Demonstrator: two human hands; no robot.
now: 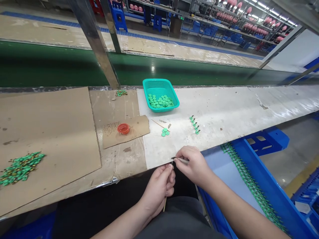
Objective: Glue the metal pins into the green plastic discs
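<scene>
Just off the table's front edge, my left hand [160, 184] is closed around a thin wooden stick [164, 204], whose lower end sticks out below the fist. A tiny dark bit shows at its fingertips, too small to name. My right hand [191, 162] pinches a slim, grey, pen-like tool [183, 161] with a dark tip, held close to the left fingertips. Beyond the hands lie a few loose green discs [165, 132] beside another thin stick [157, 124]. A short row of green discs with dark upright pieces [194, 124] stands to their right.
A teal basket [147, 87] holds many green discs. A small red dish [123, 128] rests on cardboard [139, 126]. Green parts are heaped [22, 167] at far left, with a smaller pile [121, 92] behind. At right, a blue bin [264, 186] contains rows of green pieces.
</scene>
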